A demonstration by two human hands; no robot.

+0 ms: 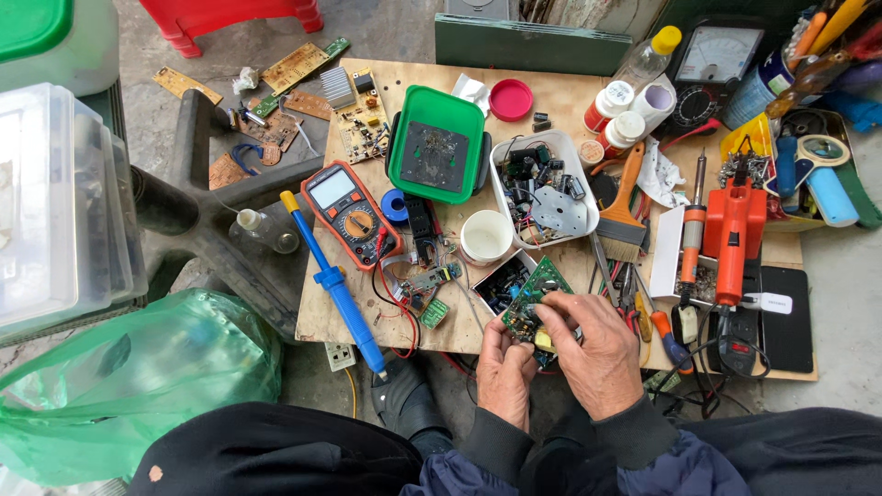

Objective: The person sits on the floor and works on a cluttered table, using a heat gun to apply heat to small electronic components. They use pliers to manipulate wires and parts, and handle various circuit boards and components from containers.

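Both hands on the green circuit board (pixel 536 296), held over the near edge of the tabletop (pixel 570 101).

Left hand (pixel 503 366) pinches the board's lower-left edge from beneath; right hand (pixel 597 354) is curled over the lower-right side, fingertips (pixel 549 312) pressing on the component face. I read the board as light and stiff, but fragile: small parts and solder joints stick up, so I'd grip by the bare edges or corners, never across the parts, and avoid flexing it. Something yellow sits under the right fingers; can't tell what. Just beside the board: a small open box (pixel 501 283) of parts, a white cup (pixel 486 237), and screwdrivers (pixel 663 332) to the right. The orange multimeter (pixel 350 213) and blue desoldering pump (pixel 336 280) lie well to the left.
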